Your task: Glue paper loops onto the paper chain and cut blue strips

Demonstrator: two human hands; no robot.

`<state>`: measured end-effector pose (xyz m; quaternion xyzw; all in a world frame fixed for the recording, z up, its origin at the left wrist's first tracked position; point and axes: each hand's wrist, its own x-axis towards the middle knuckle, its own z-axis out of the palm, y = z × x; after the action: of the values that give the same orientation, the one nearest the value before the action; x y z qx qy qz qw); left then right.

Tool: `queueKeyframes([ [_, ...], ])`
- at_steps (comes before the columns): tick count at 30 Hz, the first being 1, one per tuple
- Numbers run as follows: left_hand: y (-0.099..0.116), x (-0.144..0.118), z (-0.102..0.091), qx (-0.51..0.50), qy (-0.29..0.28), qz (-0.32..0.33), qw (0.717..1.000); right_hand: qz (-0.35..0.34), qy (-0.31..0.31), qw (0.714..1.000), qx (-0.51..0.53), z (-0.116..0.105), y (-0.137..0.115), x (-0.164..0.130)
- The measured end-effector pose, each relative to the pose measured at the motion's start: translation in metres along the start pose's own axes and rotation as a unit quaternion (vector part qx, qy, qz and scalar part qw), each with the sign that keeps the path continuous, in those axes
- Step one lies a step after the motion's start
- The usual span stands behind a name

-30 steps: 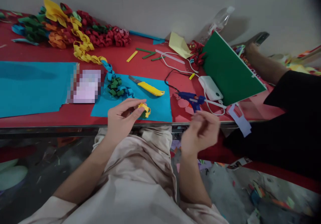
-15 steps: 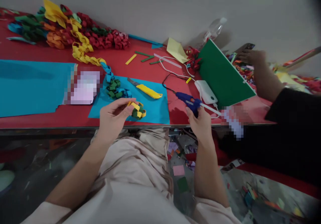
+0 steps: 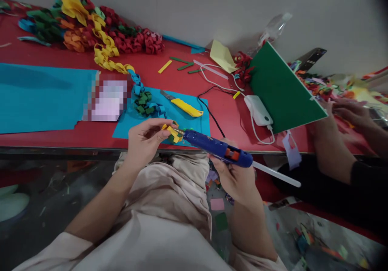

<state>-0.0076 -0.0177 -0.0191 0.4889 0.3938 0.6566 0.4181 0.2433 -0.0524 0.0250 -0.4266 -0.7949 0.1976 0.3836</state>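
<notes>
My left hand [image 3: 144, 140] pinches the yellow end link of a paper chain [image 3: 171, 132] just past the front edge of the red table [image 3: 188, 77]. My right hand [image 3: 235, 178] grips a blue glue gun [image 3: 218, 149], whose nozzle touches that yellow link. A white glue stick [image 3: 275, 174] pokes out of the gun's back. The chain runs back over a blue paper sheet [image 3: 194, 121] through green and blue links [image 3: 144, 103] to yellow ones.
A yellow utility knife [image 3: 184, 107] lies on the blue sheet. A white power bank [image 3: 258, 110] with cables sits beside a tilted green board [image 3: 281, 89]. Another person's hands [image 3: 351, 113] work at the right. Piled paper chains [image 3: 91, 32] fill the back left.
My right hand lifted the glue gun off the table and swung it left to the yellow link. My left hand kept hold of the chain. The other person's hand moved forward.
</notes>
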Motion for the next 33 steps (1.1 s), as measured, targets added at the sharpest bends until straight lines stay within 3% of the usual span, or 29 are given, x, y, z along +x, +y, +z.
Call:
queueKeyframes([
  [10, 0.001, 0.0, 0.001, 0.015, 0.007, 0.03, 0.999, 0.02, -0.009, 1.0, 0.011, 0.001, -0.002, 0.001],
  [18, 0.0, -0.001, 0.0, 0.01, 0.008, 0.008, 1.0, 0.054, -0.009, 0.998, 0.041, 0.003, 0.001, -0.004],
  [28, -0.004, 0.002, -0.002, -0.007, 0.044, 0.021, 0.999, 0.094, 0.075, 0.983, 0.138, 0.009, 0.01, -0.01],
  [33, 0.001, 0.006, 0.001, -0.043, 0.108, -0.044, 0.992, 0.083, 0.107, 0.977, 0.167, 0.018, 0.01, -0.014],
])
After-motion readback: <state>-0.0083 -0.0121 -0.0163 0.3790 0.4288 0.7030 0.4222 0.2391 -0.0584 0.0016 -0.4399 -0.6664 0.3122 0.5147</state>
